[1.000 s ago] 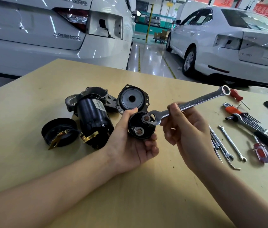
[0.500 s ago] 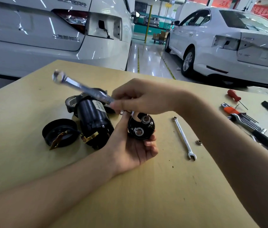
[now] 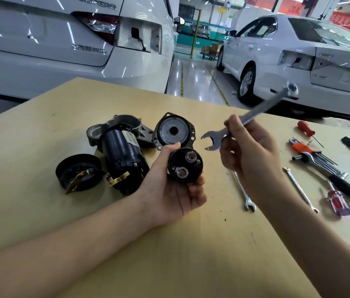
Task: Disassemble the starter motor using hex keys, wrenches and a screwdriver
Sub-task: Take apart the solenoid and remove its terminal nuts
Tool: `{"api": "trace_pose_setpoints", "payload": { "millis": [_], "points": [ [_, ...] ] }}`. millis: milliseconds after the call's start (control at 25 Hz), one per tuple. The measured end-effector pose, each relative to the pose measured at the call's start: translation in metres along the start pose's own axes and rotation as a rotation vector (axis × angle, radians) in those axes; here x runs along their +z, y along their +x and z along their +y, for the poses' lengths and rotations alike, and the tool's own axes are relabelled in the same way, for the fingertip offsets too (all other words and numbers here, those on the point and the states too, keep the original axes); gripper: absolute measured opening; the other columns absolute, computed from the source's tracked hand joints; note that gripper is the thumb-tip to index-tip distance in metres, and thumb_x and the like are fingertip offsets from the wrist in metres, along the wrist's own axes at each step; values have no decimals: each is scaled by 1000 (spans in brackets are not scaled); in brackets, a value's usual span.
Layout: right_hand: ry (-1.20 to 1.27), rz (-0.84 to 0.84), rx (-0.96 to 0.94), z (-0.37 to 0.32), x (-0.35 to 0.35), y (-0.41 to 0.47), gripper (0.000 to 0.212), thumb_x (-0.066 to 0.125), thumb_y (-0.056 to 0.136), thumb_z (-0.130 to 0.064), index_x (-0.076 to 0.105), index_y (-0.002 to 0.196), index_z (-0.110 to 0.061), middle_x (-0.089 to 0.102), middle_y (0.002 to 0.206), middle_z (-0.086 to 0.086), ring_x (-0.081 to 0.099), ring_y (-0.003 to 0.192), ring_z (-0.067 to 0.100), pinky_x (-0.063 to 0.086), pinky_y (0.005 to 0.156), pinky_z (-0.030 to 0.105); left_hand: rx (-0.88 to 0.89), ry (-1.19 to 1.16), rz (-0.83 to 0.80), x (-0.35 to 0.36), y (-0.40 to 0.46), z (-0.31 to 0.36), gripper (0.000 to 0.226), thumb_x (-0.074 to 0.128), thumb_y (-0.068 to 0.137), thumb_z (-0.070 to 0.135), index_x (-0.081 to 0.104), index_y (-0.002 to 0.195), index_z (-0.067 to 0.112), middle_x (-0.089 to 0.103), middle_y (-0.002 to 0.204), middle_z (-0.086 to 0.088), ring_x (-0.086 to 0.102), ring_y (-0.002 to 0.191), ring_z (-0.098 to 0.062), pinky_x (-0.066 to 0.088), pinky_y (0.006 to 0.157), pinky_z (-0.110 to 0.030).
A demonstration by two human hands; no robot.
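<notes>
Head camera showed the black solenoid [image 3: 185,165] cradled end-up in the left hand [image 3: 176,190], thumb and fingers curled round its body, above the wooden table [image 3: 191,254] and just in front of the rest of the starter motor. Its two terminal studs faced the camera; the lower one carried a nut, while the upper could not be read clearly. The right hand [image 3: 249,155] gripped the combination wrench [image 3: 243,121] at mid-shank, its open jaw hanging clear to the right of the solenoid and touching nothing.

Half a second earlier that wrench had been swung across to the left over the studs; a second before, its jaw sat on the upper stud. It had since come off and back to the right, which suggested a reset between turns, so the terminal nuts looked only partly dealt with.

Beside the solenoid lay the motor body [image 3: 124,158], the end cap [image 3: 78,174] and the round cover plate [image 3: 173,131]; spare wrenches [image 3: 245,194], hex keys [image 3: 324,160] and a screwdriver [image 3: 339,204] lay to the right.
</notes>
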State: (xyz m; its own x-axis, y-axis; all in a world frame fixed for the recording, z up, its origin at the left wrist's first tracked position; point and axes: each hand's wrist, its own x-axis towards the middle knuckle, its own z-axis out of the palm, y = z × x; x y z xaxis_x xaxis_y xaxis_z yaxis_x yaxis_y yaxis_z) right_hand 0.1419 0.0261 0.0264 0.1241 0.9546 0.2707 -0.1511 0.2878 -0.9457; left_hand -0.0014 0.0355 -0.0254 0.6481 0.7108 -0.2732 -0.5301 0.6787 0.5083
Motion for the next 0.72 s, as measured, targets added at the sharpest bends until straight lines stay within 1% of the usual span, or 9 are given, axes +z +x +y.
{"api": "trace_pose_setpoints", "payload": {
  "millis": [120, 240, 360, 480, 640, 720],
  "points": [
    [56, 74, 53, 11, -6, -13, 21, 55, 94, -21, 57, 76, -13, 59, 55, 2, 44, 41, 11, 29, 37, 18, 3, 12, -9, 1, 1, 0, 50, 59, 74, 55, 51, 86, 8, 53, 62, -9, 40, 47, -17, 46, 50, -23],
    [66, 26, 20, 13, -4, -17, 16, 57, 89, -25, 56, 81, -11, 60, 56, 3, 44, 38, 12, 30, 36, 17, 10, 21, -2, 1, 1, 0, 50, 59, 75, 56, 54, 84, 6, 53, 62, -9, 40, 47, -16, 46, 50, -24],
    [39, -37, -5, 12, 0, -18, 20, 58, 83, -30, 55, 85, -10, 59, 58, 4, 42, 37, 14, 29, 36, 17, 21, 24, -1, 1, 1, 0, 51, 57, 77, 56, 56, 82, 6, 52, 62, -8, 40, 47, -16, 46, 50, -24],
    [21, -37, -1, 12, 2, -19, 21, 57, 83, -31, 55, 86, -10, 59, 59, 5, 41, 38, 15, 28, 37, 18, 20, 21, -1, 1, 1, 0, 51, 57, 78, 56, 56, 82, 6, 52, 63, -8, 40, 48, -16, 45, 50, -24],
    [19, -3, -13, 15, 3, -21, 16, 56, 87, -26, 55, 87, -10, 59, 59, 5, 43, 38, 15, 29, 36, 19, 27, 21, -10, 2, 1, 0, 50, 54, 81, 57, 56, 83, 7, 51, 63, -8, 39, 48, -15, 45, 50, -23],
    [28, 8, -15, 17, 4, -23, 21, 57, 84, -29, 55, 87, -9, 59, 59, 5, 44, 37, 15, 29, 36, 18, 31, 26, -16, 2, 1, 0, 49, 52, 82, 57, 57, 82, 8, 51, 64, -8, 39, 48, -15, 45, 50, -24]
  ]
}}
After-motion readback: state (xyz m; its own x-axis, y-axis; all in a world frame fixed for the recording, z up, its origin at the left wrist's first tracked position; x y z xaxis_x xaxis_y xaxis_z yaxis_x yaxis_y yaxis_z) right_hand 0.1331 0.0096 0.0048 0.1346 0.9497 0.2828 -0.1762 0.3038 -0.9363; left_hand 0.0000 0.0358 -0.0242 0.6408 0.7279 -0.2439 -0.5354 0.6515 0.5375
